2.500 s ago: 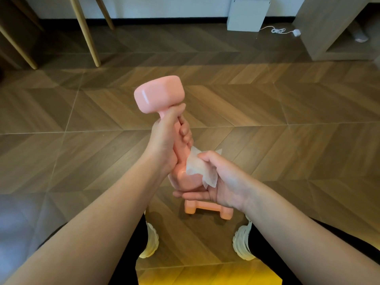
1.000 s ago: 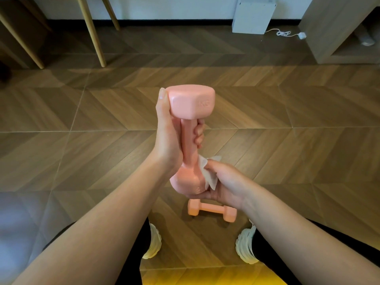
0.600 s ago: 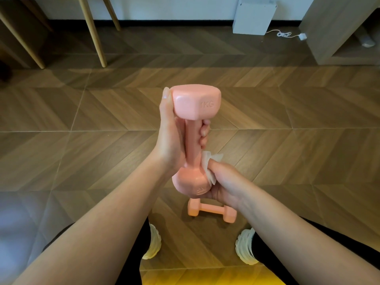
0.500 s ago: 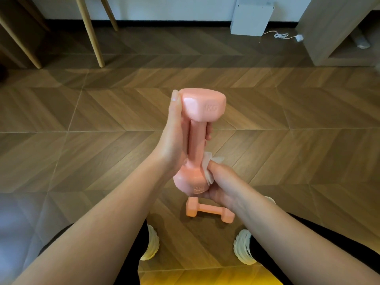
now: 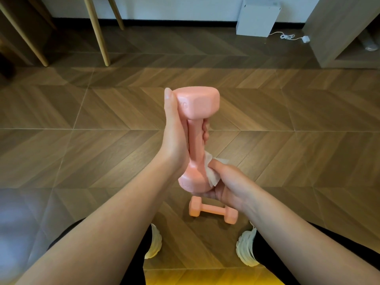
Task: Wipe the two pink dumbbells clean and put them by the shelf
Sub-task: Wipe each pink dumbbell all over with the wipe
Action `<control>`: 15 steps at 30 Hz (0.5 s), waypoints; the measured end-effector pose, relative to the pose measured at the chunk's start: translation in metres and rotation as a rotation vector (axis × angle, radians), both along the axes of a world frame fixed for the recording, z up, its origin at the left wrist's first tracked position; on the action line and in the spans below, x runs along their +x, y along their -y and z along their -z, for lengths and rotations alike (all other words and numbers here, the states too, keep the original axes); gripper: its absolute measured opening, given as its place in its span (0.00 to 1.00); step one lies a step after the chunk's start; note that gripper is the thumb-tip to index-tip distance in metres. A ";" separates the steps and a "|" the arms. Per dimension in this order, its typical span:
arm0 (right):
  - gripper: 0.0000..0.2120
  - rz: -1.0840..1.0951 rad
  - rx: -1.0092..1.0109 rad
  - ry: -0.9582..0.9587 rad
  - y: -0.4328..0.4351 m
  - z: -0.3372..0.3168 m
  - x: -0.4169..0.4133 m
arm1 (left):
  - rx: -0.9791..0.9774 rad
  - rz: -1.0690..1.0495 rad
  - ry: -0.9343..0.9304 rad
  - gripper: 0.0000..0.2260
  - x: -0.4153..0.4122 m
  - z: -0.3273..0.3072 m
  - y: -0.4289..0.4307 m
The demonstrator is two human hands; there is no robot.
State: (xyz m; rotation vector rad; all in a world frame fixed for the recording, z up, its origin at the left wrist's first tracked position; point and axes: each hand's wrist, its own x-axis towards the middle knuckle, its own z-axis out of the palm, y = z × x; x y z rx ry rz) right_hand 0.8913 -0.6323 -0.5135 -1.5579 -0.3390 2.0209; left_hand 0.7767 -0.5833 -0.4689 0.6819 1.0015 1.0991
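I hold one pink dumbbell [image 5: 197,120] upright in front of me. My left hand [image 5: 176,140] grips its handle, thumb stretched up along the top head. My right hand [image 5: 228,185] cups the lower head and presses a white wipe [image 5: 210,171] against it with the thumb. The second pink dumbbell [image 5: 212,210] lies flat on the wooden floor between my feet, partly hidden behind my right hand. The wooden shelf [image 5: 337,31] stands at the far right against the wall.
A white box [image 5: 257,18] sits by the wall with a white cable [image 5: 287,36] trailing on the floor. Wooden furniture legs [image 5: 98,33] stand at the far left. My white shoes [image 5: 245,249] flank the floor dumbbell.
The held dumbbell has been turned from tilted to upright and rotated in my left hand. My right hand with the wipe stays on the lower head, working around it.
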 end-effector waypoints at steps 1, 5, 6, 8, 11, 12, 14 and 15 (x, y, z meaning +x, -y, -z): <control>0.07 -0.006 0.017 0.030 0.001 0.000 0.000 | -0.014 0.004 0.016 0.39 0.000 0.000 0.001; 0.07 -0.028 0.025 0.083 0.000 0.000 -0.002 | -0.013 0.033 0.015 0.39 0.003 0.000 0.004; 0.08 -0.029 0.012 0.065 0.000 0.000 -0.001 | -0.011 0.047 0.003 0.39 0.004 0.001 0.003; 0.10 -0.016 -0.003 -0.010 0.000 0.000 0.003 | -0.016 0.061 0.001 0.39 0.004 0.001 0.002; 0.09 -0.006 0.016 -0.066 0.001 0.001 0.004 | -0.021 0.050 0.020 0.40 0.003 -0.002 0.001; 0.08 -0.008 0.022 -0.051 0.001 0.001 0.003 | -0.022 0.045 0.037 0.40 0.003 -0.003 0.001; 0.08 -0.019 0.021 -0.016 0.000 0.001 0.001 | -0.024 0.040 0.070 0.40 0.004 -0.004 0.002; 0.09 -0.041 0.013 -0.018 0.001 0.000 0.001 | -0.024 0.038 0.086 0.39 0.004 -0.004 0.002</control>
